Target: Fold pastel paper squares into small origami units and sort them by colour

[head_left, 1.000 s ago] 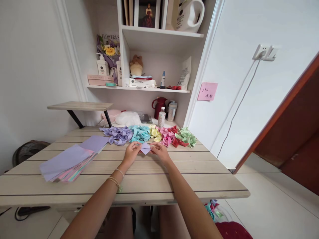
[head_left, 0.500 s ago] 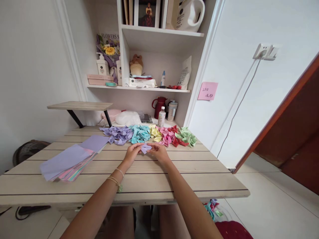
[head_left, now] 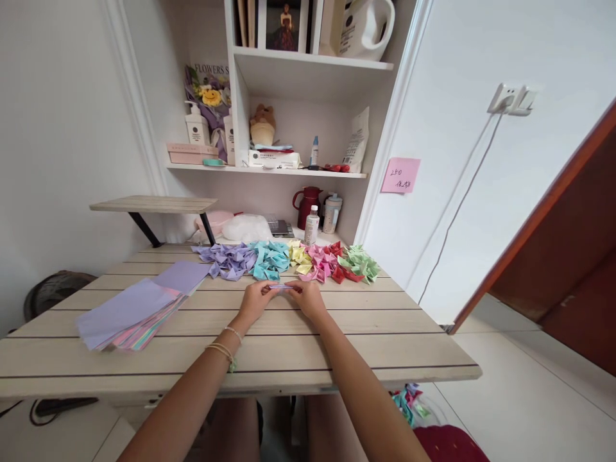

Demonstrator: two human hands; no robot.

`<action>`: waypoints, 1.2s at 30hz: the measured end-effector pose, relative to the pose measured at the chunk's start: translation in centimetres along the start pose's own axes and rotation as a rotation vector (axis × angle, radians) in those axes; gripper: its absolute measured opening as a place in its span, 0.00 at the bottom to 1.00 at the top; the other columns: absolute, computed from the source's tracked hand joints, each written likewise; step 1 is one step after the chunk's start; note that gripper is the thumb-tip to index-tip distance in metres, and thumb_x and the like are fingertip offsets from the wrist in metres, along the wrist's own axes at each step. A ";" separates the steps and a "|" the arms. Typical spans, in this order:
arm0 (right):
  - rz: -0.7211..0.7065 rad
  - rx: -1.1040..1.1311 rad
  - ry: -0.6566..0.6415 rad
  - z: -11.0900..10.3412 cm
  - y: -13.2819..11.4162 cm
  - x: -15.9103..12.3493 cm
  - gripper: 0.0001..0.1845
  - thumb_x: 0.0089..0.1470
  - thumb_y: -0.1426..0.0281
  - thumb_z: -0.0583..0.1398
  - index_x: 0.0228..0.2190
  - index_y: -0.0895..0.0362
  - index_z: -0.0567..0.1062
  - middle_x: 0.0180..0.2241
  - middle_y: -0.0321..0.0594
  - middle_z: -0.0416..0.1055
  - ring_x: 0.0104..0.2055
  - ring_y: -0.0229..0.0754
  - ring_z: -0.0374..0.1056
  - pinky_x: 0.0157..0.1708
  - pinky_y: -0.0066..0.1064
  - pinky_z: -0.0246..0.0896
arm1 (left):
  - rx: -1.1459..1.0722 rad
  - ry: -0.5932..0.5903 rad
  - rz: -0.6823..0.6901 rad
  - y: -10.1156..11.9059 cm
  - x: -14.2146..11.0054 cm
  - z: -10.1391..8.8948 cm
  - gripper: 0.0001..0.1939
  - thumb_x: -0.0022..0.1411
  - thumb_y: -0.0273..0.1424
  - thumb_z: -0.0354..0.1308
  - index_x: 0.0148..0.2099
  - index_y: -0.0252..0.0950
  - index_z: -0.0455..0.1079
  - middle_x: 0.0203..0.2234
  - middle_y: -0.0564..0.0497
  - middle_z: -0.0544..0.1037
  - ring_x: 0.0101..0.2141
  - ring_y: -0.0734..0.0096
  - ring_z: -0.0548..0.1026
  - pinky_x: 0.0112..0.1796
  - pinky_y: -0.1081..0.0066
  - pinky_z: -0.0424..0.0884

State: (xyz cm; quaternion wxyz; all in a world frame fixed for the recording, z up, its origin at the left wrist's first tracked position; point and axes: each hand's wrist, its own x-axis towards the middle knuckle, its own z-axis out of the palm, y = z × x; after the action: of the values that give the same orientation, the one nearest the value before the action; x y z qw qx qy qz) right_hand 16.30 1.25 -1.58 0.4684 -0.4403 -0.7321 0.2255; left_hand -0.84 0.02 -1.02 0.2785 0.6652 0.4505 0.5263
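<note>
Between my two hands is a small folded piece of purple paper [head_left: 280, 287], seen nearly edge-on as a thin strip. My left hand [head_left: 256, 300] pinches its left end, and my right hand [head_left: 307, 299] pinches its right end. The fingers partly cover the paper. Just beyond my hands lies a row of folded paper pieces grouped by colour: purple [head_left: 231, 261], blue [head_left: 270, 259], yellow [head_left: 300, 258], pink and red [head_left: 323, 262], and green [head_left: 360, 264]. To the left, a fanned stack of coloured paper sheets [head_left: 128, 313] rests on the table, purple uppermost.
The slatted wooden table [head_left: 385, 356] has a small raised shelf [head_left: 154, 205] at its back left. A bottle [head_left: 312, 226], a red jug [head_left: 307, 206] and a tumbler [head_left: 332, 213] stand behind the folded pieces. More folded paper [head_left: 408, 403] lies below the table's right front edge.
The purple paper has turned from showing a pointed face to lying nearly edge-on between my fingers. Both hands stay in about the same place, still gripping it.
</note>
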 end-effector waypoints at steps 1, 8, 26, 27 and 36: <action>-0.004 -0.013 0.003 0.0 -0.1 0.0 0.11 0.47 0.67 0.60 0.33 0.55 0.79 0.29 0.41 0.76 0.28 0.43 0.69 0.32 0.32 0.62 | 0.010 -0.002 0.011 0.1 0.0 0.0 0.11 0.46 0.35 0.62 0.33 0.35 0.76 0.27 0.47 0.80 0.28 0.64 0.75 0.31 0.69 0.69; -0.018 -0.040 0.013 -0.1 -0.3 -0.1 0.09 0.47 0.67 0.60 0.29 0.56 0.79 0.27 0.40 0.76 0.26 0.40 0.67 0.29 0.29 0.59 | 0.108 -0.064 0.079 0.3 -0.1 -0.1 0.09 0.51 0.35 0.57 0.29 0.35 0.74 0.19 0.51 0.76 0.23 0.69 0.71 0.28 0.73 0.64; -0.002 -0.181 -0.143 -0.1 -0.7 -0.5 0.08 0.44 0.66 0.60 0.26 0.58 0.77 0.19 0.34 0.70 0.22 0.34 0.60 0.23 0.24 0.50 | 0.047 -0.127 0.064 0.3 0.1 0.1 0.12 0.50 0.38 0.57 0.23 0.35 0.69 0.18 0.53 0.71 0.24 0.71 0.67 0.27 0.74 0.61; -0.006 -0.177 -0.144 0.0 -0.7 -0.5 0.08 0.45 0.67 0.60 0.27 0.57 0.77 0.20 0.34 0.70 0.22 0.34 0.60 0.24 0.24 0.51 | 0.048 -0.127 0.057 0.3 0.1 0.0 0.13 0.51 0.39 0.56 0.23 0.35 0.69 0.18 0.54 0.70 0.23 0.71 0.66 0.27 0.74 0.61; -0.013 -0.178 -0.132 0.0 -0.5 -0.4 0.11 0.48 0.66 0.58 0.30 0.57 0.78 0.23 0.37 0.73 0.23 0.36 0.63 0.25 0.24 0.53 | -0.048 -0.148 -0.036 0.0 -0.1 0.4 0.14 0.51 0.41 0.56 0.24 0.35 0.70 0.18 0.52 0.72 0.24 0.69 0.69 0.27 0.73 0.63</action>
State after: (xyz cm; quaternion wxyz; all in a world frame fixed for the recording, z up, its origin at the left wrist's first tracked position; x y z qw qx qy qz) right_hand 16.14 0.64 -1.40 0.3798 -0.4594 -0.7813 0.1851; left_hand -0.51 -0.04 -1.19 0.3363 0.6871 0.4277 0.4815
